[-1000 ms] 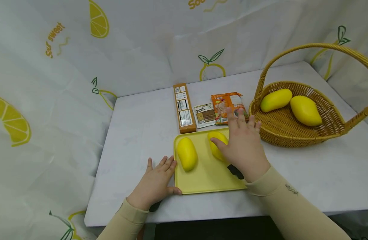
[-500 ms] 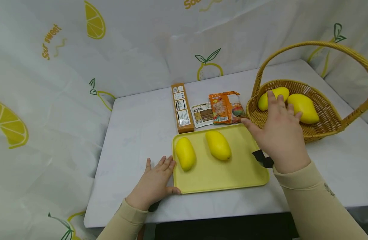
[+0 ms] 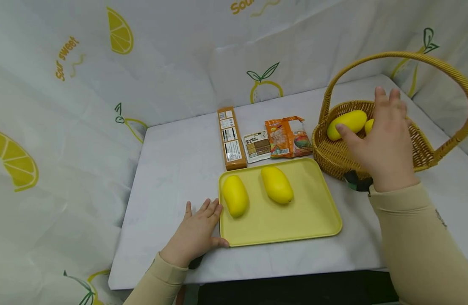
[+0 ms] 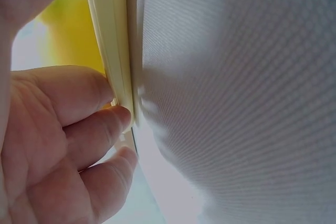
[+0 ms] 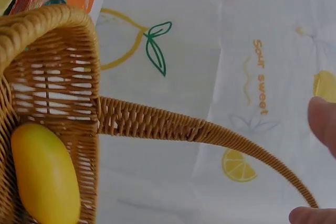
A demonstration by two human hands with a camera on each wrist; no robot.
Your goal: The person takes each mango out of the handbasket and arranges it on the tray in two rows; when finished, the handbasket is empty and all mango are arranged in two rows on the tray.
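Observation:
Fingers outstretched, my left hand (image 3: 193, 235) lies at the left edge of the yellow tray (image 3: 317, 212); the left wrist view has fingertips against the tray rim (image 4: 113, 30). Two yellow mangoes rest on the tray, one mango (image 3: 235, 197) at the left and another mango (image 3: 277, 185) near the middle. My right hand (image 3: 388, 144) hovers over the wicker basket (image 3: 329, 163), its fingers extended and holding nothing. Inside the basket lies a mango (image 3: 346, 125), also in the right wrist view. A second basket mango (image 3: 369, 126) is mostly hidden behind my right hand.
Behind the tray stand a long brown box (image 3: 231, 140), a small white-and-brown packet (image 3: 257, 146) and an orange packet (image 3: 289, 137). The basket's tall handle (image 3: 401, 55) arches above it. A lemon-print curtain (image 3: 173, 63) borders the table.
My right hand has moved right, from over the tray's right-hand mango to above the basket. My left hand and the tray's mangoes have stayed put.

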